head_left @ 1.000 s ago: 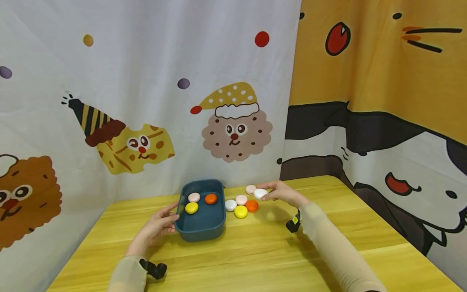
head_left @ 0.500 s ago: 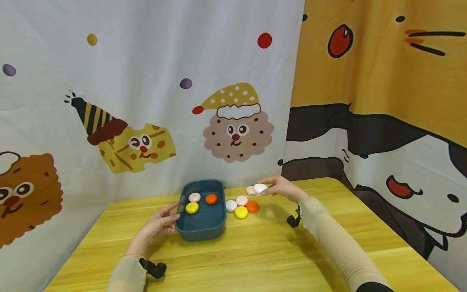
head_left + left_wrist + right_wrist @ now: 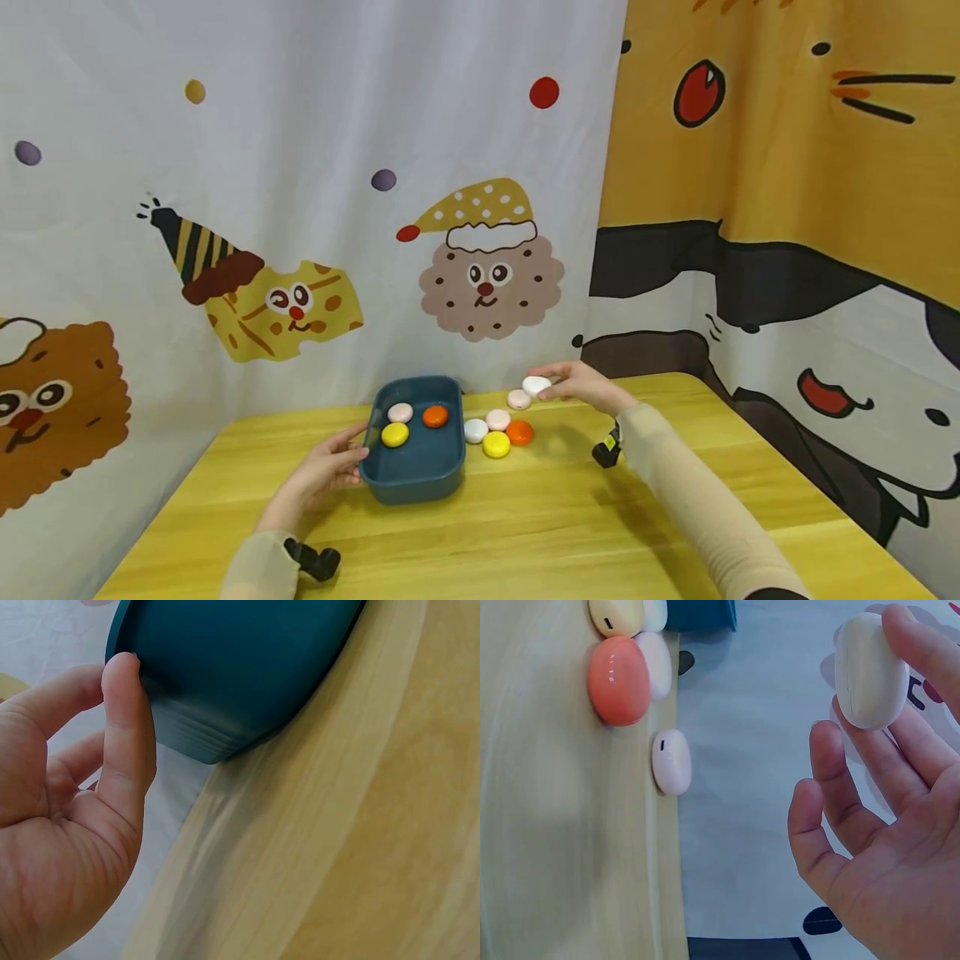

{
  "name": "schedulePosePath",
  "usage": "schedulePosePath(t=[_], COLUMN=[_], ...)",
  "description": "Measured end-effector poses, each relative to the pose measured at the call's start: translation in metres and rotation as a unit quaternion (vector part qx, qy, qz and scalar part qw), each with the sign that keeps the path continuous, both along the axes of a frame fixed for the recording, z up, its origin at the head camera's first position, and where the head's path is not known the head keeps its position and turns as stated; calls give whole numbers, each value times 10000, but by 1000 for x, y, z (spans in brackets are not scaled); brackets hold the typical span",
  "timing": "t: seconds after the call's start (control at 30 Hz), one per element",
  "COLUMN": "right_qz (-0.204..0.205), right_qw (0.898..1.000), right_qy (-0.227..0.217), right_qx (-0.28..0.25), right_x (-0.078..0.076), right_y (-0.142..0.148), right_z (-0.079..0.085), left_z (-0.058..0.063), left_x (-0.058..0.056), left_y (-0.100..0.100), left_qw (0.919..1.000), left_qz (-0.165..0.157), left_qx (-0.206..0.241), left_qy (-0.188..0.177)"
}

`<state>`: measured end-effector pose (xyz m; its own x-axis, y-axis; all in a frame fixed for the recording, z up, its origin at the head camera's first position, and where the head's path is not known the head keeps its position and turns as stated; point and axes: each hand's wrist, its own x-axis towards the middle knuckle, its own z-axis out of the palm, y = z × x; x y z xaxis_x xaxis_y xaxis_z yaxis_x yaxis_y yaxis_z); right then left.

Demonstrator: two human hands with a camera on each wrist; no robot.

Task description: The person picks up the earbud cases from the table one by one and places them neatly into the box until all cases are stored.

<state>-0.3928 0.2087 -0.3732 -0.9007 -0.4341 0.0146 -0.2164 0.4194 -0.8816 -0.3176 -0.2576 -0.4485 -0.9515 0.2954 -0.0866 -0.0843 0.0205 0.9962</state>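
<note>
My right hand [image 3: 581,386] pinches a white rounded disc [image 3: 536,386] between thumb and fingers, raised over the table's back edge. The right wrist view shows this white disc [image 3: 871,671] on edge, with a fine seam, and the other fingers loosely bent below. Just beneath it lies a pale pink disc [image 3: 519,399]. My left hand [image 3: 322,471] holds the left rim of a dark blue box [image 3: 412,492], thumb [image 3: 124,697] against its wall. Inside the box are a pink disc [image 3: 401,412], a yellow disc [image 3: 395,434] and an orange disc [image 3: 435,416].
Right of the box, a cluster holds a white disc [image 3: 476,431], a pink disc [image 3: 498,419], a yellow disc [image 3: 496,444] and an orange disc [image 3: 520,432]. The wooden table [image 3: 525,533] meets a printed curtain [image 3: 300,167] at the back.
My right hand has lifted the white disc slightly, up from beside the pale pink disc. The left hand keeps its hold on the box. The head view has shifted a little.
</note>
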Motion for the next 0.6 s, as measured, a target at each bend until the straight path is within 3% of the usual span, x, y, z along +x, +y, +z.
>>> schedulePosePath(t=[0.27, 0.6], right_qz=[108, 470], right_qw=[9999, 9988], right_qy=[35, 111], right_qx=[77, 8], right_x=[-1, -3], right_y=[-8, -21], right_z=[10, 10], left_z=[-3, -4], left_x=[1, 1], left_y=[-1, 0], left_qw=[10000, 9999], left_qz=[-24, -83], left_qx=[68, 93], left_qy=[14, 43])
